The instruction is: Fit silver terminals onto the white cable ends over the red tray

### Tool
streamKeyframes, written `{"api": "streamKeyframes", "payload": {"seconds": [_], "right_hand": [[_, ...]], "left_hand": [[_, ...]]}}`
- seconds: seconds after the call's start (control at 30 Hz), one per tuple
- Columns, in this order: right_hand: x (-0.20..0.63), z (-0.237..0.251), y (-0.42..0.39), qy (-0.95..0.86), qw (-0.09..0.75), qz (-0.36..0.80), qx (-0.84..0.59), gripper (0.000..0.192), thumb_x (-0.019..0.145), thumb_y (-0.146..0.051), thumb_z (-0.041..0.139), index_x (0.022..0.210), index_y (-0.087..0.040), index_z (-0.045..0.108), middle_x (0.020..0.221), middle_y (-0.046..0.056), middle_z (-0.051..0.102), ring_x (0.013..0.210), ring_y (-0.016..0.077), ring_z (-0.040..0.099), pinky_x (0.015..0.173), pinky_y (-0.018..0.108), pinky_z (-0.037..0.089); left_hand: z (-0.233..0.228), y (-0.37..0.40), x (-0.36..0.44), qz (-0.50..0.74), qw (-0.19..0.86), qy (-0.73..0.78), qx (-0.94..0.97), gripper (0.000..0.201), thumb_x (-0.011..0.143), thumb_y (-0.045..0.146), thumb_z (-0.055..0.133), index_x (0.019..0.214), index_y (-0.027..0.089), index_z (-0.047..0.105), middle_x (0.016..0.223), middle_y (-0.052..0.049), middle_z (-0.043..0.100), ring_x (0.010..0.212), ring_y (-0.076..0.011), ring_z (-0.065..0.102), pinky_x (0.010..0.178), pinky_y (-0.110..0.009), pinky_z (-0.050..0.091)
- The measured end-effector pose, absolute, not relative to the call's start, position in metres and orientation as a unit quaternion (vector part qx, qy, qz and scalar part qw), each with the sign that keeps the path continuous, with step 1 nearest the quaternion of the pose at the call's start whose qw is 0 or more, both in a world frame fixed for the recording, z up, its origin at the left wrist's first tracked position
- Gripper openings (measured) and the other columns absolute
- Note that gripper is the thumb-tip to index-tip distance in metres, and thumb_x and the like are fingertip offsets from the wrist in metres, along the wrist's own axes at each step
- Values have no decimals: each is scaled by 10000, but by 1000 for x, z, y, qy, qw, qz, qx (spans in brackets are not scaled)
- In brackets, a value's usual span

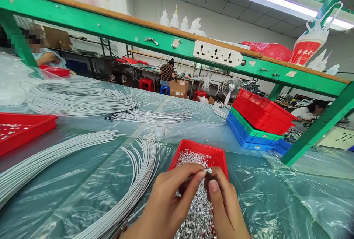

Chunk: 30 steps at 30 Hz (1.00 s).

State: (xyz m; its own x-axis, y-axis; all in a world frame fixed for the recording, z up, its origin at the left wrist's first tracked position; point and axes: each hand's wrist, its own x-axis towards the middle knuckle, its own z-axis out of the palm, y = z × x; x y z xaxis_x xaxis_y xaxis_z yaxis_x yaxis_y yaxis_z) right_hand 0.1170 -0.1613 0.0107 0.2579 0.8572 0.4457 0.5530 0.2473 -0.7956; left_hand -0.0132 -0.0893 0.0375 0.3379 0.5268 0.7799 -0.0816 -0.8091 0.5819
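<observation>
Over a red tray, my left hand point(174, 193) and my right hand point(227, 204) meet at their fingertips. Both are closed in a pinch around a small white piece point(209, 171) with thin dark strands beside it. It looks like the end of a thin cable, but the fingers hide most of it. Beneath the hands, the red tray point(224, 163) holds a heap of small shiny silver pieces point(193, 209). Left of my left hand, a curved bundle of white cables point(138, 180) lies on the plastic-covered table.
More white cables point(55, 154) and a large coil point(80, 99) lie left, near another red tray point(41, 125). A tape roll point(159, 130) stands behind my tray. Stacked bins point(260, 113) sit right. A green shelf beam point(124, 32) with a socket strip point(217, 53) crosses above; people work beyond.
</observation>
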Motion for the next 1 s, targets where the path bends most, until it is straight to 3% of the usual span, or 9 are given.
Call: {"api": "streamKeyframes", "payload": {"seconds": [0.17,0.3,0.47,0.73,0.87,1.0], "right_hand": [[113,19,-168,-560,530,151,-618,538,1014,-688,320,1134,-283,653,1123,43,662,1038,261,604,848,317,497],[115,26,-169,-589,501,136,-619,556,1028,-676,282,1119,-288,670,1115,40,678,942,234,648,773,280,513],[122,27,-166,-632,474,97,-606,546,1047,-638,250,1059,-284,666,921,22,716,785,220,680,662,269,523],[121,24,-170,-634,468,58,-613,529,1078,-570,223,1157,-264,647,1061,61,701,812,219,687,683,289,526],[116,26,-174,-608,472,79,-633,540,1074,-592,208,1161,-255,621,959,50,704,892,249,666,722,321,506],[110,30,-179,-597,484,91,-633,530,1072,-594,205,1134,-259,611,844,34,690,814,249,658,721,334,478]], "left_hand": [[39,-89,-12,570,241,119,776,194,917,44,511,1010,184,609,828,10,702,673,-60,645,659,-113,524],[39,-90,-13,564,231,125,783,188,928,51,509,1019,183,607,832,15,698,679,-55,641,665,-109,521],[39,-90,-10,586,181,129,780,144,950,89,484,952,158,610,773,12,692,619,-56,634,619,-112,522],[39,-85,-4,596,10,112,795,187,1011,118,426,929,113,593,695,-18,675,565,-91,603,538,-211,488],[38,-89,-1,603,-43,95,791,241,1023,92,375,926,102,595,656,-24,671,529,-102,575,499,-241,451],[28,-91,-1,600,-72,87,792,238,1003,39,392,951,55,624,749,-73,707,665,-124,624,585,-254,468]]}}
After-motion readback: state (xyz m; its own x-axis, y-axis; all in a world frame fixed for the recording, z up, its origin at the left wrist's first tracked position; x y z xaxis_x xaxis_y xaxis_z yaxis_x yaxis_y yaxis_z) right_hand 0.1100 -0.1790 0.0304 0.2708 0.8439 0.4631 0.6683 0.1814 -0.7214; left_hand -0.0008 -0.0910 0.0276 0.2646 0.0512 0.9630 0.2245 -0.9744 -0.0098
